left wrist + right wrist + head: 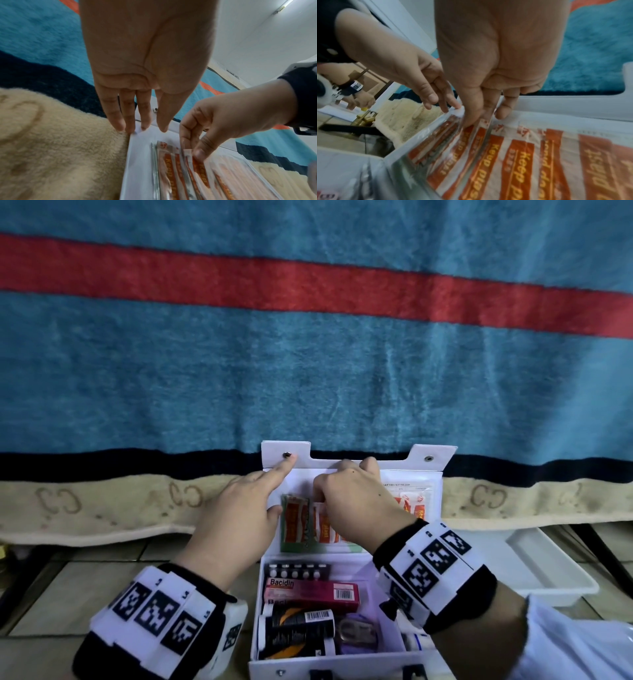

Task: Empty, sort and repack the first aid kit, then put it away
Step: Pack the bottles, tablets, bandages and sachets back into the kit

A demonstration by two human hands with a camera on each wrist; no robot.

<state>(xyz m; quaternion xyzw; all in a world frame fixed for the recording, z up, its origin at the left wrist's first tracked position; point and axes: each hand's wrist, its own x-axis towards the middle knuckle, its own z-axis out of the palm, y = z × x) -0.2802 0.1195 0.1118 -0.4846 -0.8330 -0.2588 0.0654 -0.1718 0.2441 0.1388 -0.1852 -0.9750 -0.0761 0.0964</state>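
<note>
The white first aid kit [255, 628] lies open on the floor, its lid [424, 470] leaning back against the blanket. A clear pocket in the lid holds several orange-and-white plaster strips [296, 523] [522, 155]. My left hand [263, 491] presses straight fingers [144, 121] on the lid's top left corner, by the snap. My right hand [339, 484] pinches the top of a plaster strip [199, 166] between thumb and fingers [471, 119]. The base holds a blister pack [298, 570], a pink Bacidin box [311, 590], dark bottles [298, 623] and a purple item [356, 631].
A blue blanket with a red stripe [308, 371] and a beige border hangs right behind the kit. A white tray [548, 570] sits on the tiled floor [85, 577] to the right of the kit. Dark objects stand at the far left and far right edges.
</note>
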